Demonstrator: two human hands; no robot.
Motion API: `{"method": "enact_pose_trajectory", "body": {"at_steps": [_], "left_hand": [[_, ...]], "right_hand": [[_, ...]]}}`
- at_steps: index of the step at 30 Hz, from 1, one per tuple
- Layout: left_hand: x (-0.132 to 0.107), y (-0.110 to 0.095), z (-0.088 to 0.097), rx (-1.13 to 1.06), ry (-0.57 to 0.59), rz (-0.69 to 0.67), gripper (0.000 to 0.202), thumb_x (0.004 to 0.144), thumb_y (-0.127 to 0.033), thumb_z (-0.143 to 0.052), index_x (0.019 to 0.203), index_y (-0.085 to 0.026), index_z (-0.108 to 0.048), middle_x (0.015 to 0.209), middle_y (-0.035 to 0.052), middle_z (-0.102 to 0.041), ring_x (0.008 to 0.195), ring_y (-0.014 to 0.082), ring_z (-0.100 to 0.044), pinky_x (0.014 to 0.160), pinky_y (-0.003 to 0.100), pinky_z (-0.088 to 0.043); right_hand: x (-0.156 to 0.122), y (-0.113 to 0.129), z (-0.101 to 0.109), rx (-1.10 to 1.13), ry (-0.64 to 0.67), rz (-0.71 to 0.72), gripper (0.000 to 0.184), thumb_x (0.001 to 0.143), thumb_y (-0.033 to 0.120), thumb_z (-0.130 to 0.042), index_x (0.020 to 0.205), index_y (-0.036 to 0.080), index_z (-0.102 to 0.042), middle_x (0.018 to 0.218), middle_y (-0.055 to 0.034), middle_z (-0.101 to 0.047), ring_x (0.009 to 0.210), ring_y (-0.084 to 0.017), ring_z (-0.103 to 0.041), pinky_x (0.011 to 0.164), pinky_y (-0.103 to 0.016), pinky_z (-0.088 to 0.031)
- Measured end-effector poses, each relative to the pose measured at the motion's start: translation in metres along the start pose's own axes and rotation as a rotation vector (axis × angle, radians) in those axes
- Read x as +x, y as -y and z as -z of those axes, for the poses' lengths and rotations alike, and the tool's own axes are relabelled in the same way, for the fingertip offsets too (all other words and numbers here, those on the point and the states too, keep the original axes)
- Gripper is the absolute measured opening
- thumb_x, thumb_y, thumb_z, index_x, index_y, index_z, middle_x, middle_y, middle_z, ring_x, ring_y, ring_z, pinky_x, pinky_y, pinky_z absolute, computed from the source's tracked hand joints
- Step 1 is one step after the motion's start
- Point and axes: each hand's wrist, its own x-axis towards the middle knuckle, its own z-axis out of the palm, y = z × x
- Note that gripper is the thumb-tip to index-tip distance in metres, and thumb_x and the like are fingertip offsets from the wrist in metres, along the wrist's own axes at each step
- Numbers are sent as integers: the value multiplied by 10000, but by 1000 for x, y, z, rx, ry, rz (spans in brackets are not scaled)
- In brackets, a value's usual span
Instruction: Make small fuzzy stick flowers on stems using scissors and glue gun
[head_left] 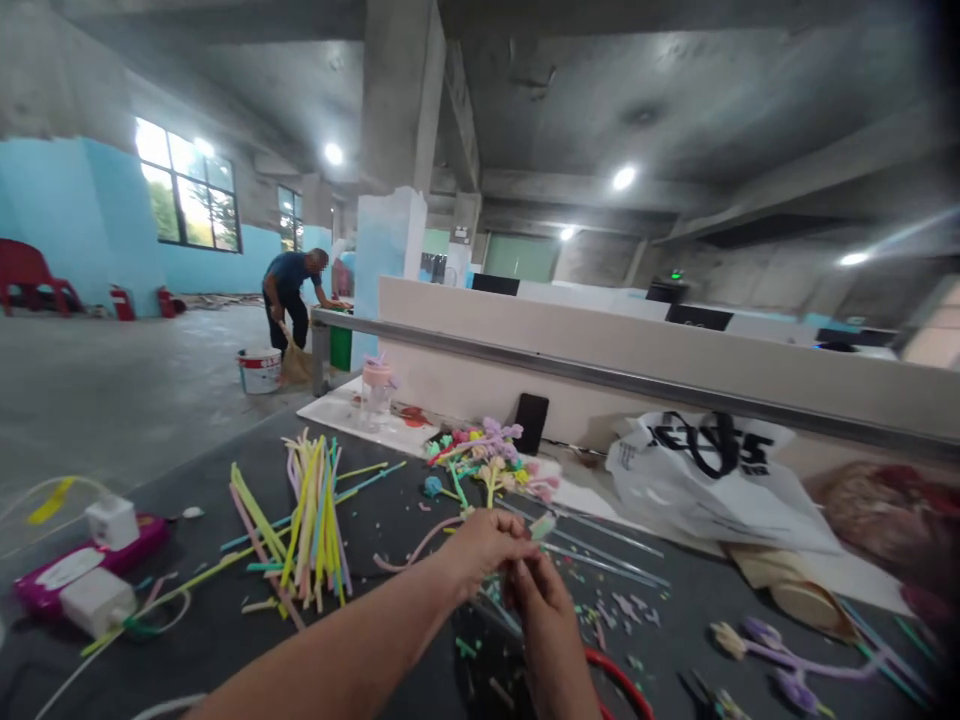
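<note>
My left hand (484,548) and my right hand (546,605) meet above the dark table, fingers pinched together. A short pale green piece of pipe cleaner (542,526) sticks up at the fingertips; the fingers cover its lower end. To the left lies a pile of pastel pipe cleaners (311,525) in yellow, pink, blue and green. Just beyond my hands is a heap of colourful fuzzy pipe-cleaner flowers (487,450). A purple flower stem (806,662) rests at the right. Small cut scraps (630,608) are scattered around, and several thin clear sticks (600,550) lie beside my hands.
A magenta power strip (150,540) with white plugs sits at the left. A pink-lidded bottle (376,385), a black phone (532,422) and a white bag (712,480) stand along the partition (637,345). Red handles (619,680) show at the bottom. Another person (289,295) bends near a bucket (259,371).
</note>
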Motion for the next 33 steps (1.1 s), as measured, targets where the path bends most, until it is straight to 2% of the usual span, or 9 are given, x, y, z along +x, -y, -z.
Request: {"method": "enact_pose_trajectory", "body": {"at_steps": [4, 6, 11, 13, 17, 23, 28, 31, 33], "left_hand": [[12, 1, 31, 220, 48, 54, 168, 628, -227, -720, 704, -114, -622, 704, -3, -627, 617, 118, -570, 582, 241, -451], [22, -1, 55, 343, 15, 95, 174, 802, -260, -567, 903, -123, -600, 913, 33, -619, 765, 151, -589, 666, 313, -492], [38, 2, 87, 518, -55, 138, 271, 843, -292, -506, 1081, -168, -542, 1111, 63, -555, 927, 202, -566, 768, 378, -487], [36, 3, 82, 532, -49, 128, 239, 841, -287, -512, 1032, -150, -556, 1041, 57, -580, 868, 178, -579, 732, 359, -492], [15, -5, 53, 466, 54, 86, 244, 750, -336, -602, 729, -93, -614, 624, -9, -575, 571, 117, -528, 530, 231, -406], [-35, -13, 19, 289, 188, -1, 412, 788, -503, -448, 652, -133, -567, 464, -30, -508, 470, 94, -470, 516, 205, -346], [-53, -6, 20, 60, 138, 11, 332, 752, -434, -537, 596, -142, -513, 464, -49, -436, 348, 60, -393, 394, 185, -264], [-55, -3, 27, 31, 57, 19, 295, 720, -387, -581, 587, -128, -532, 535, -43, -425, 374, 43, -341, 373, 177, -237], [-55, -3, 32, 79, 1, -37, 263, 726, -353, -575, 598, -124, -555, 549, -35, -439, 446, 60, -379, 425, 173, -285]], "right_hand": [[-1, -2, 0, -2, -17, -44, 258, 742, 423, -601, 699, 170, -582, 559, 34, -498, 460, -92, -363, 459, -217, -266], [-2, 0, -1, 20, -55, -66, 268, 747, 431, -593, 707, 166, -579, 573, 29, -521, 443, -83, -358, 452, -212, -253], [-6, 4, -6, 127, -111, -67, 292, 704, 430, -635, 787, 154, -590, 595, 24, -565, 408, -63, -385, 423, -195, -247], [-8, 5, -7, 156, -88, -65, 309, 713, 433, -625, 826, 148, -585, 591, 21, -580, 379, -52, -386, 400, -184, -235], [-13, 8, -10, 185, -51, -75, 315, 732, 449, -602, 843, 158, -555, 547, 40, -582, 306, -32, -366, 338, -156, -192], [-18, 8, -21, 261, 63, -124, 314, 735, 451, -599, 673, 150, -538, 392, 67, -512, 243, -22, -319, 301, -142, -171], [-23, 3, -32, 324, 258, -171, 372, 751, 440, -583, 555, 126, -554, 323, 55, -455, 259, -30, -344, 324, -144, -213], [-21, 2, -30, 259, 352, -272, 357, 716, 464, -609, 631, 118, -591, 436, 27, -539, 267, -48, -411, 302, -150, -251], [-17, 3, -24, 174, 315, -315, 324, 667, 442, -663, 724, 127, -610, 548, 14, -596, 276, -56, -440, 300, -165, -295]]}}
